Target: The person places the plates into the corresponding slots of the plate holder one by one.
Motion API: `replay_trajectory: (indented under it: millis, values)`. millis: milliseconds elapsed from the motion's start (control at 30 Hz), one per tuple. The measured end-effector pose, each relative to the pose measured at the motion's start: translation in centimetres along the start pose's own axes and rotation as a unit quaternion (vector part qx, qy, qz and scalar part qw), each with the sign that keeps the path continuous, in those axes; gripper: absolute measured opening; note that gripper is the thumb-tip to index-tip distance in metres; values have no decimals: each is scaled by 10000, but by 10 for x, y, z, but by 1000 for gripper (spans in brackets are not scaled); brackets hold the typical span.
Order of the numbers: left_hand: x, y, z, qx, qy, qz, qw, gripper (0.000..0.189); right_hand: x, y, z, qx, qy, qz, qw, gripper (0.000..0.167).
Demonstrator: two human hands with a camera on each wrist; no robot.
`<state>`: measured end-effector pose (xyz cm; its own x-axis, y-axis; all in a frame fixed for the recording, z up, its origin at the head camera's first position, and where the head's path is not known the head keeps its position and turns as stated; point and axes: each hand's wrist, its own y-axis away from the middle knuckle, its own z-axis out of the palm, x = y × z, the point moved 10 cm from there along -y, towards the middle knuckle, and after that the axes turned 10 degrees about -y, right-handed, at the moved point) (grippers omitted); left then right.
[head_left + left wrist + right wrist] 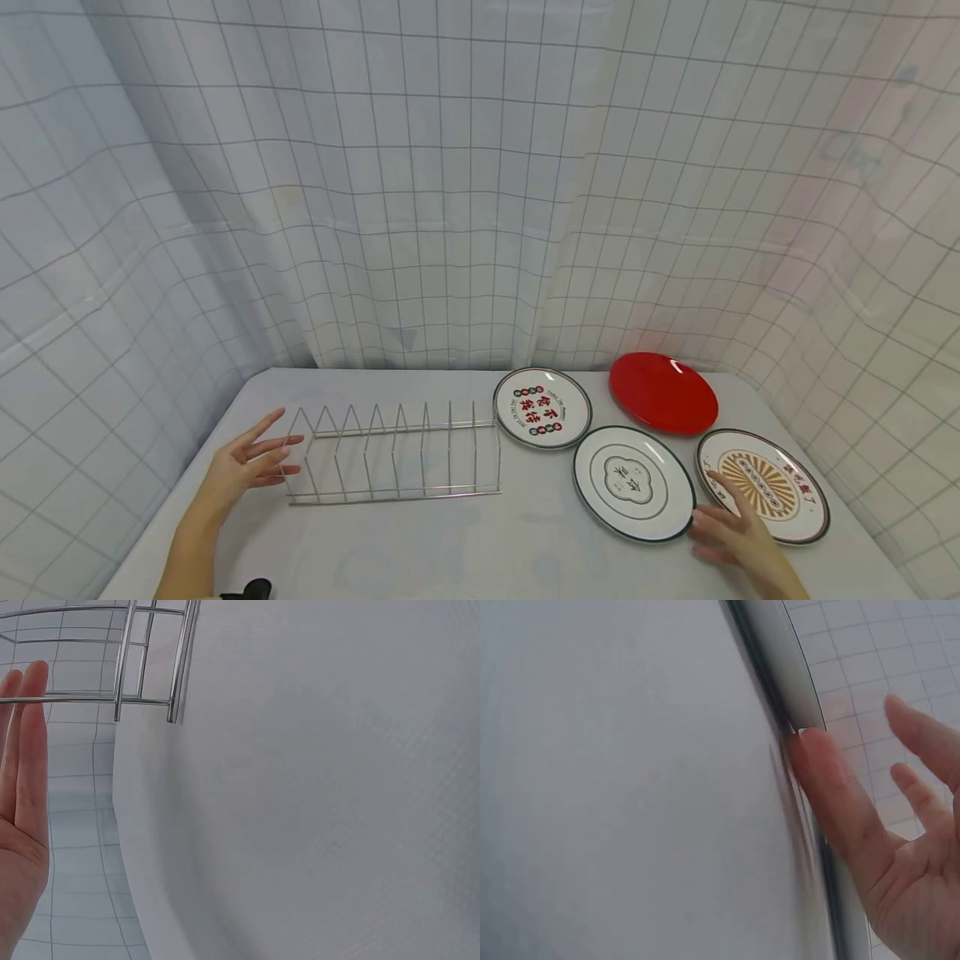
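A silver wire dish rack stands on the left half of the white table. My left hand is at its left end, fingers spread and nearly straight; in the left wrist view the fingers overlap the rack's end wires, and whether they touch is unclear. On the right, my right hand has loosely bent fingers at the right edge of a white plate with a dark green rim. In the right wrist view a fingertip meets the dark rim of a plate, without curling round it.
Behind lie a white plate with red and green lettering and a red plate. At the far right is a white oval plate with a gold sunburst. White grid-patterned curtains enclose the table. A black object shows at the bottom edge.
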<state>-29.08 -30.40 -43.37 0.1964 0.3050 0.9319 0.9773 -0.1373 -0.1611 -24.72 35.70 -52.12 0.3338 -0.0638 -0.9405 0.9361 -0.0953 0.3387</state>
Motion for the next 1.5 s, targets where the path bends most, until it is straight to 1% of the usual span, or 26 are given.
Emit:
replay_trajectory:
  millis: [167, 300, 433, 567, 733, 833, 933, 1067, 1200, 1300, 1400, 1500]
  values:
    - [1, -1, 1, -214, -384, 63, 9990, 56, 5, -8, 7, -54, 78, 299, 9995, 89]
    - [1, -2, 3, -336, -567, 102, 9978, 52, 6, -13, 10, 96, 161, 319, 9993, 89]
    - [1, -2, 4, -450, -516, 87, 9976, 51, 5, -17, 12, 199, 370, 224, 9989, 87]
    - [2, 0, 4, -471, -482, 108, 9977, 51, 3, -20, 14, 235, 509, 153, 9983, 87]
    - [0, 0, 4, -482, -495, 71, 9976, 51, 1, -20, 16, 228, 471, 51, 9986, 82]
    - [-1, 0, 5, -477, -515, 31, 9975, 51, 2, -19, 19, 69, 202, 39, 9998, 79]
    - [-1, 0, 5, -467, -556, 23, 9974, 51, 4, -17, 24, -257, -195, 83, 9994, 77]
    - [0, 0, 5, -466, -574, 28, 9973, 50, 5, -16, 29, -558, -691, 165, 9959, 77]
    - [0, 1, 5, -488, -547, 38, 9973, 49, 4, -14, 33, -733, -1091, 161, 9912, 74]
    - [1, 1, 5, -493, -539, 29, 9973, 48, 2, -14, 32, -663, -1305, 54, 9892, 74]
    - [0, 1, 5, -507, -536, 4, 9973, 48, -1, -14, 31, -623, -1481, -114, 9869, 79]
    - [-1, 0, 5, -522, -497, -38, 9974, 48, -8, -11, 34, -782, -1708, -423, 9813, 80]
